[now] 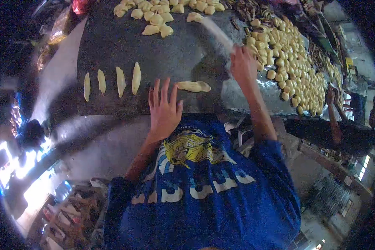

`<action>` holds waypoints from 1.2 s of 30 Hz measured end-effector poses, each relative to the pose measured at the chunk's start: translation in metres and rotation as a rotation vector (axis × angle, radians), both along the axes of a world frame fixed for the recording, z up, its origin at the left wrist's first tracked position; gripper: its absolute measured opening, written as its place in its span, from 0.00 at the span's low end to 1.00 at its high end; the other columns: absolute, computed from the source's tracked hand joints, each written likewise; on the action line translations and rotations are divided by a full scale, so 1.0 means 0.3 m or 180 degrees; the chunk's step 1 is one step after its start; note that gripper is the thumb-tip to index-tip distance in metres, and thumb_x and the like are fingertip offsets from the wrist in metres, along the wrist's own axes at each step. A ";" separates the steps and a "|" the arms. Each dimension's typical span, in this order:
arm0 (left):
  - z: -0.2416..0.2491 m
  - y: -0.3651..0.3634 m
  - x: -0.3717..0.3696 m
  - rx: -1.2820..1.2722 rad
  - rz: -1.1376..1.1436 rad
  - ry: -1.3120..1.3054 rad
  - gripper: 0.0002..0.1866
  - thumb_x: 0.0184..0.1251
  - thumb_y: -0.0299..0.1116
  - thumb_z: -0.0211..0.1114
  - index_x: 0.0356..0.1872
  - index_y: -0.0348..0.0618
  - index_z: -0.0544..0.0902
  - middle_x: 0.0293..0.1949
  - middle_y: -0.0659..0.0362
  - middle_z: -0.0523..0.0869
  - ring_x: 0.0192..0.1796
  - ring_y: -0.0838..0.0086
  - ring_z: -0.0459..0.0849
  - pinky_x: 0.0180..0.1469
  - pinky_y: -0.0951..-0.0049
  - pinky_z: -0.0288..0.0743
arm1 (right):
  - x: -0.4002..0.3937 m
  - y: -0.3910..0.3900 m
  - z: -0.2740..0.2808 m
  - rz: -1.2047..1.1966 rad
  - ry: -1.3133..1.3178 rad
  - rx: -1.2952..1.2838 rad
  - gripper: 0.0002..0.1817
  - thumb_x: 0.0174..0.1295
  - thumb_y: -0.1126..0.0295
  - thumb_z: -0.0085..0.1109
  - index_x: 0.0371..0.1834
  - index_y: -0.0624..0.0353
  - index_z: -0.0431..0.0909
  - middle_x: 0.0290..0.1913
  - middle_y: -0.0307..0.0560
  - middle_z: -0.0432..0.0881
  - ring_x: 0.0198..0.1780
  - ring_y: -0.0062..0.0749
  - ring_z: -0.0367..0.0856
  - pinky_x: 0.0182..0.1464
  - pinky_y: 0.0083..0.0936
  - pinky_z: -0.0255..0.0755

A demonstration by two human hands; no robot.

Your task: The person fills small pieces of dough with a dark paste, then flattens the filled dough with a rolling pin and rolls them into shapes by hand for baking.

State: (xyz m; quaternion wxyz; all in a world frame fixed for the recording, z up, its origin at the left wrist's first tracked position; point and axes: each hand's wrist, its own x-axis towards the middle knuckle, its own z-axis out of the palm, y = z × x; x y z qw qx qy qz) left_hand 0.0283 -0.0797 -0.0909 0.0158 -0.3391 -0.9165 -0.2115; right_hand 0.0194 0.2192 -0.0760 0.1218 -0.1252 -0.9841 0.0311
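Head: left hand flat on slab, right hand gripping knife.

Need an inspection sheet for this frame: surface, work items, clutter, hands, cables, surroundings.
Surface: dark flat work slab; shiny foil sheet on its right side.
Work items: one pale elongated dough piece by the hands; four pale dough strips in a row; heap of small pale dough lumps at the far edge.
Clutter: many shaped pale pieces packed on the foil.
Hands: left hand flat on the slab, fingers spread; right hand gripping a blurred pale stick-like tool.
Cables: nothing seen.
Surroundings: another person's arm at the right; bright lights lower left.
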 end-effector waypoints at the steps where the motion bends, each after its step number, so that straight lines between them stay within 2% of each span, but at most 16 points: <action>1: 0.012 -0.008 -0.001 0.0186 0.0032 -0.0084 0.28 0.66 0.37 0.60 0.68 0.43 0.69 0.73 0.50 0.60 0.75 0.50 0.54 0.72 0.43 0.52 | 0.053 -0.034 0.036 0.0324 0.0156 -0.0496 0.16 0.60 0.72 0.58 0.52 0.60 0.76 0.47 0.54 0.80 0.48 0.52 0.79 0.48 0.44 0.72; 3: 0.041 -0.036 0.006 0.0392 -0.0028 0.0167 0.30 0.65 0.36 0.60 0.69 0.45 0.68 0.73 0.51 0.60 0.76 0.51 0.54 0.73 0.44 0.51 | 0.162 -0.110 0.075 0.1008 -0.0034 -0.0899 0.19 0.59 0.74 0.57 0.55 0.57 0.75 0.50 0.50 0.80 0.50 0.49 0.78 0.52 0.43 0.70; 4: 0.057 -0.048 0.005 0.0480 -0.0069 0.0298 0.30 0.65 0.35 0.61 0.70 0.45 0.68 0.74 0.52 0.59 0.76 0.51 0.54 0.74 0.44 0.50 | 0.189 -0.157 0.091 0.1135 -0.0129 -0.0786 0.19 0.59 0.74 0.57 0.55 0.57 0.75 0.50 0.49 0.80 0.51 0.47 0.78 0.54 0.43 0.69; 6: 0.094 -0.037 -0.011 0.0101 -0.0127 0.0170 0.31 0.65 0.36 0.61 0.71 0.46 0.66 0.74 0.53 0.60 0.77 0.55 0.55 0.74 0.45 0.49 | 0.212 -0.251 0.111 0.1350 -0.0304 -0.0556 0.20 0.58 0.75 0.57 0.56 0.56 0.75 0.50 0.47 0.79 0.52 0.45 0.77 0.57 0.42 0.67; 10: 0.056 -0.014 -0.054 -0.0628 -0.0417 0.0021 0.31 0.69 0.40 0.55 0.72 0.42 0.62 0.75 0.55 0.59 0.78 0.60 0.53 0.77 0.47 0.42 | 0.224 -0.281 0.035 0.1217 -0.0331 -0.0694 0.19 0.60 0.74 0.56 0.57 0.55 0.75 0.52 0.45 0.78 0.55 0.42 0.75 0.62 0.42 0.62; 12: 0.034 -0.009 -0.069 -0.0581 -0.0454 -0.0009 0.32 0.70 0.40 0.54 0.73 0.40 0.61 0.75 0.54 0.59 0.78 0.60 0.53 0.77 0.49 0.41 | 0.231 -0.284 0.017 0.1065 -0.0417 -0.0756 0.20 0.62 0.72 0.55 0.59 0.54 0.74 0.56 0.45 0.78 0.59 0.42 0.74 0.65 0.43 0.61; 15: 0.025 0.012 -0.100 -0.0515 -0.0456 -0.0043 0.33 0.71 0.40 0.53 0.73 0.37 0.59 0.75 0.52 0.58 0.78 0.60 0.54 0.77 0.50 0.41 | 0.226 -0.299 -0.016 0.0938 -0.0228 -0.0552 0.26 0.62 0.70 0.51 0.66 0.52 0.69 0.66 0.47 0.73 0.69 0.45 0.67 0.72 0.49 0.53; 18: 0.008 0.042 -0.141 -0.0425 -0.0408 -0.0025 0.33 0.71 0.41 0.52 0.73 0.36 0.57 0.75 0.50 0.58 0.77 0.60 0.54 0.77 0.50 0.42 | 0.201 -0.305 -0.034 0.0783 -0.0204 -0.0635 0.27 0.65 0.68 0.49 0.69 0.55 0.66 0.72 0.47 0.67 0.75 0.45 0.59 0.75 0.51 0.45; 21: 0.005 0.079 -0.177 -0.0407 -0.0336 -0.0003 0.34 0.72 0.42 0.51 0.73 0.35 0.57 0.75 0.49 0.58 0.78 0.59 0.54 0.77 0.49 0.43 | 0.165 -0.299 -0.034 0.0613 -0.0356 -0.0564 0.28 0.68 0.63 0.46 0.71 0.60 0.63 0.74 0.49 0.63 0.76 0.46 0.56 0.76 0.53 0.42; 30: -0.015 0.171 -0.281 -0.0565 -0.0157 0.0165 0.35 0.72 0.44 0.50 0.72 0.30 0.57 0.75 0.45 0.57 0.78 0.56 0.53 0.77 0.51 0.44 | 0.048 -0.238 -0.066 0.0448 -0.0521 -0.0232 0.32 0.71 0.57 0.41 0.74 0.63 0.57 0.77 0.51 0.55 0.79 0.46 0.49 0.76 0.55 0.40; 36: -0.058 0.237 -0.401 -0.0496 -0.0107 0.0423 0.36 0.72 0.46 0.51 0.73 0.32 0.56 0.76 0.44 0.53 0.78 0.55 0.52 0.76 0.50 0.45 | -0.078 -0.162 -0.083 0.0456 -0.0357 -0.0143 0.33 0.72 0.55 0.40 0.74 0.67 0.55 0.77 0.57 0.52 0.78 0.50 0.50 0.73 0.56 0.47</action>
